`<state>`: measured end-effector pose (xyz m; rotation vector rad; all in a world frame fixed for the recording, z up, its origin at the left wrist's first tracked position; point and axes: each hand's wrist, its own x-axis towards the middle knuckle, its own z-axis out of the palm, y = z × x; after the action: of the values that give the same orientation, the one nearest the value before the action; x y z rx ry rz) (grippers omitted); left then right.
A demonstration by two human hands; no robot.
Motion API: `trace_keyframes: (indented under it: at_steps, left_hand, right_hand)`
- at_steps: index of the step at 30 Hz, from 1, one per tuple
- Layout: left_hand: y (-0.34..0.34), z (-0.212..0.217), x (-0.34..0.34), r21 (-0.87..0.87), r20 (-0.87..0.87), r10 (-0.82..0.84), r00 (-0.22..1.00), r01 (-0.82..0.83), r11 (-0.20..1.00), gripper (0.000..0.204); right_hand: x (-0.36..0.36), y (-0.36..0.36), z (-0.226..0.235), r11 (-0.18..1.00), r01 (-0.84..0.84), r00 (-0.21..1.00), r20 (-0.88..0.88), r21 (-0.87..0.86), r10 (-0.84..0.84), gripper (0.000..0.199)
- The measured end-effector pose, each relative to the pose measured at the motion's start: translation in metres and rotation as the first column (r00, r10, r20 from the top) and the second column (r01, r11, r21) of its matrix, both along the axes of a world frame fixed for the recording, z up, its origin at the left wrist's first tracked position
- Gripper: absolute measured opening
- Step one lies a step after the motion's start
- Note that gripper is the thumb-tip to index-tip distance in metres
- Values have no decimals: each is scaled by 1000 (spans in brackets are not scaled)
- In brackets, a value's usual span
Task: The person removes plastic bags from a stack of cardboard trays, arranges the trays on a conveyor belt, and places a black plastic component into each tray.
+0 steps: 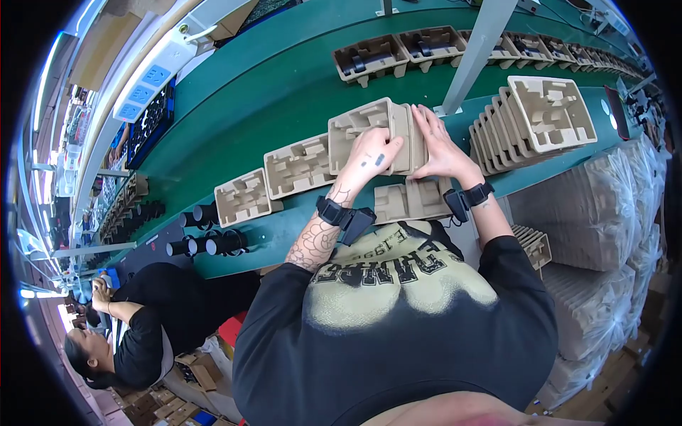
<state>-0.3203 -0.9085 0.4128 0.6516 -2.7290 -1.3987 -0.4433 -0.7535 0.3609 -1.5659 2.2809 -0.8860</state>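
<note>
Between my hands stand nested brown moulded pulp trays [407, 135], tilted on edge. My left hand [378, 153] closes its fingers on the rim of the tray at their left side. The open face of that pulp tray [353, 128] shows moulded compartments. Spread across the right side of the nested trays, my right hand [442, 148] grips them with its fingers toward the far edge and its thumb at the near edge. Another pulp tray [408, 202] is close to my body, below both hands. Two more moulded trays [298, 167] [245, 199] extend in a row to the left.
A leaning stack of pulp trays [529, 121] stands on the right. Trays with black parts [369, 58] line the green bench [284, 92] behind a metal post [479, 53]. Black cylinders [213, 241] sit at left. Plastic-wrapped stacks [582, 213] stand right; a co-worker [142, 334] sits left.
</note>
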Motion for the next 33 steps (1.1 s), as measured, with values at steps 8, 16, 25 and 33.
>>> trace_keyframes:
  at_steps: [8, 16, 25, 33]
  left_hand:
    - [9, -13, -10, -95, -181, 120, 976, -138, 986, 33]
    - [18, 9, -23, -298, -199, -45, 979, -16, 955, 29]
    - [4, 22, -15, -193, -270, 105, 957, -160, 968, 24]
    - [7, 7, -24, -363, -306, -3, 952, -114, 925, 21]
  right_hand:
    - [-5, 3, -36, 977, 24, 991, 134, -214, 5, 131]
    - [13, 2, -40, 961, 106, 993, 72, -256, -90, 129]
    - [7, 15, -53, 956, 171, 979, 151, -238, -138, 132]
    - [15, -16, -48, 972, 175, 961, 240, -157, -135, 127]
